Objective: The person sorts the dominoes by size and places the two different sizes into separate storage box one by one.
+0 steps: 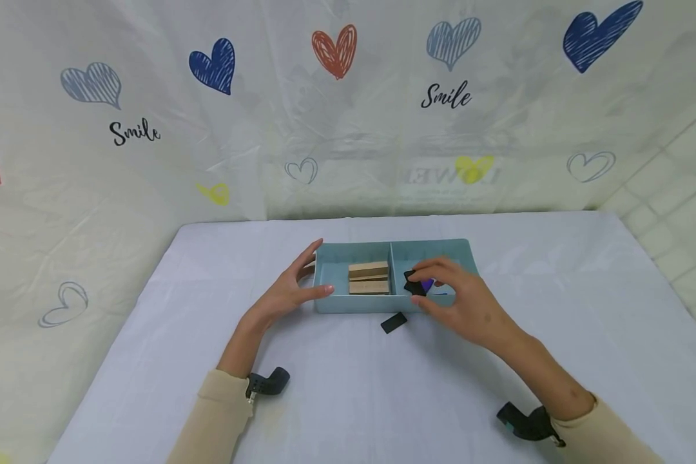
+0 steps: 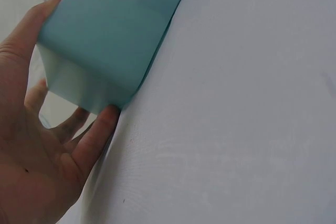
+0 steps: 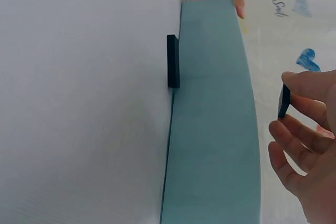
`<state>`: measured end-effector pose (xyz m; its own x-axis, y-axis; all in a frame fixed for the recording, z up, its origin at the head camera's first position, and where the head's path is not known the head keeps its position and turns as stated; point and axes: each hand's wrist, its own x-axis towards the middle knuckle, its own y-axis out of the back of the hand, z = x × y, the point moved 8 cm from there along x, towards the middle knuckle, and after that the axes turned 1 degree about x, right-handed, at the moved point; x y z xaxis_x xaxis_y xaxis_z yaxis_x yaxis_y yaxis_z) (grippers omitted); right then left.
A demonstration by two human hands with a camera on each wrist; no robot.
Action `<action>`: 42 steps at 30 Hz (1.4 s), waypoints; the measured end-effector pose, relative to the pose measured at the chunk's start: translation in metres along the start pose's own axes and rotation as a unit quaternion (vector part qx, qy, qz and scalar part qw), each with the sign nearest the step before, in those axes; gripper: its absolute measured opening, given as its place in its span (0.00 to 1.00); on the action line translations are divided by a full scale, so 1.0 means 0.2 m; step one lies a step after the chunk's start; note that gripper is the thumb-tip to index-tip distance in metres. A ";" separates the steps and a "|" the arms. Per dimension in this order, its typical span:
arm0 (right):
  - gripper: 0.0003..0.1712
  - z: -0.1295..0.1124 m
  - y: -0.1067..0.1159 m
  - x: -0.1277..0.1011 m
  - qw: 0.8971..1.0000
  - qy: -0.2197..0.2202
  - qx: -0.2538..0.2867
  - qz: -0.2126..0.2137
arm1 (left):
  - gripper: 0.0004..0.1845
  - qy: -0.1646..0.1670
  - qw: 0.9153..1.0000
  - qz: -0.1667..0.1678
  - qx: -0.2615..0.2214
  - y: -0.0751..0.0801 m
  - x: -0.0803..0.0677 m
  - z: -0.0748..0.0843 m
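Table: pale lavender cloth cover, wrinkled. Backdrop: white sheet with hearts and "Smile" lettering; tiled wall at right.

Teal tray: two compartments, near the table's far edge at its middle. Left compartment holds wooden blocks.

Left hand: fingers straight, cupping the tray's left end.

Right hand: fingertips pinching a black block above the right compartment.

Second black block: on the cloth, just beside the tray's near wall.
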<state>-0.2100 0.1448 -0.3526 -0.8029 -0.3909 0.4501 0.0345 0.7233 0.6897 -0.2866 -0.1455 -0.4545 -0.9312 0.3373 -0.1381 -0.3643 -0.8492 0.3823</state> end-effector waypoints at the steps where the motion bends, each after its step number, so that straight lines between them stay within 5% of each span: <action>1: 0.18 0.00 0.00 0.00 1.000 0.000 -0.002 0.002 | 0.52 -0.001 1.000 0.000 0.000 0.00 0.00 0.00; 27: 0.17 0.15 0.00 0.07 0.998 -0.063 -0.019 0.017 | 0.53 0.001 1.000 0.000 0.003 -0.01 0.00 0.01; 42: 0.14 0.13 0.01 0.04 0.998 -0.067 -0.015 0.013 | 0.52 -0.002 1.000 -0.002 -0.008 -0.01 0.00 0.01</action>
<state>-0.2318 0.1587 -0.3622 -0.8740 -0.2902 0.3897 0.0728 0.7148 0.6956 -0.2854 -0.1434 -0.4534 -0.9294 0.3432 -0.1359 -0.3690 -0.8541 0.3666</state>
